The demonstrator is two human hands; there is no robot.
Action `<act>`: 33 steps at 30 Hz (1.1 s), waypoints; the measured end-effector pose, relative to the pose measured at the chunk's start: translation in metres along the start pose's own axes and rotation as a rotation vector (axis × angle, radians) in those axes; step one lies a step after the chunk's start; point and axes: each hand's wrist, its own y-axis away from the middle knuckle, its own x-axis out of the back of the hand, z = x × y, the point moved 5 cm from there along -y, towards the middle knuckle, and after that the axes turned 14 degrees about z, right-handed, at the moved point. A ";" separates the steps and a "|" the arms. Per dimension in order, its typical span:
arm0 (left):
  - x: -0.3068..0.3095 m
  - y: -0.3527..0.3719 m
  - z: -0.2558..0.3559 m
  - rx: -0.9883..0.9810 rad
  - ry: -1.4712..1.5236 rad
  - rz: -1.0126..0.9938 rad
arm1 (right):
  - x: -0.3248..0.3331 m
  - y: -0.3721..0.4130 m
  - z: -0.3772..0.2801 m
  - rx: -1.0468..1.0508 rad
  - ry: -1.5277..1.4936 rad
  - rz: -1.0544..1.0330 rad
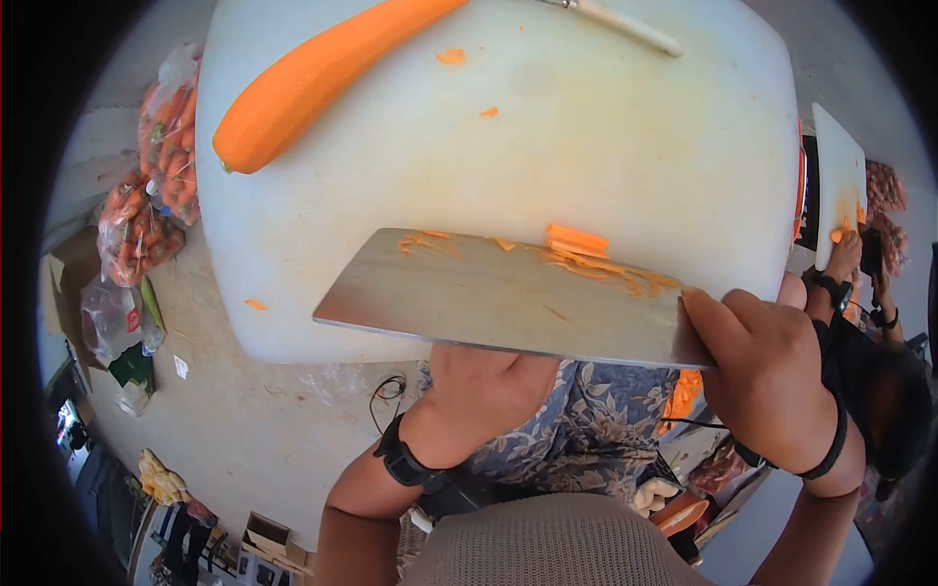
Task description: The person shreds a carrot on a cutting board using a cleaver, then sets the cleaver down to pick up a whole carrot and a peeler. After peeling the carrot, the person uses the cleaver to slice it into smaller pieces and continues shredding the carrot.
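White board (645, 137): carrot (318, 80) far left, presumably set clear of the cleaver (518, 298), which slants over the near edge, right end clamped in the right hand (767, 356); left hand (484, 393) partly hidden, grip untellable.

A smooth, grey metal surface with a soft sheen is shown by the cleaver (508, 308) at the centre of the frame, roughened along its upper edge by moist-looking orange shreds (625, 280). Satin, pale, plastic-looking material is seen in the cutting board (635, 146) above it, on which a smooth, matt surface is presented by the peeled carrot (322, 83) at upper left. Glossy, crinkled clear plastic is seen in the bags (174, 161) at far left, and matt, textured knit in the top (547, 542) at bottom centre.
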 end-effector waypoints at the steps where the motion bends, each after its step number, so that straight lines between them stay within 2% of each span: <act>1: -0.001 0.000 0.000 -0.003 -0.008 -0.017 | -0.002 -0.004 0.000 0.014 -0.016 0.002; 7: -0.001 0.000 0.001 0.009 -0.002 0.011 | -0.019 -0.015 -0.002 0.014 -0.127 0.060; 14: -0.002 0.001 -0.002 0.029 0.045 -0.010 | 0.000 -0.002 -0.008 0.017 -0.055 0.082; 16: -0.002 -0.001 -0.001 -0.017 0.044 0.013 | 0.002 0.007 -0.003 -0.086 -0.076 -0.030; 22: -0.001 0.000 0.000 -0.029 -0.018 0.012 | 0.003 0.013 0.003 -0.102 -0.072 -0.041; 26: -0.002 0.002 -0.002 -0.023 -0.009 -0.005 | 0.002 0.005 0.004 -0.092 -0.063 -0.086; 29: -0.002 0.002 -0.001 -0.026 -0.016 0.012 | -0.004 -0.003 0.000 -0.007 -0.006 -0.016; 32: -0.003 0.002 -0.003 0.002 0.032 -0.013 | -0.022 -0.009 0.004 -0.059 -0.111 -0.059; 33: -0.003 0.002 -0.003 -0.016 0.030 -0.003 | -0.022 -0.014 -0.002 -0.011 -0.116 0.009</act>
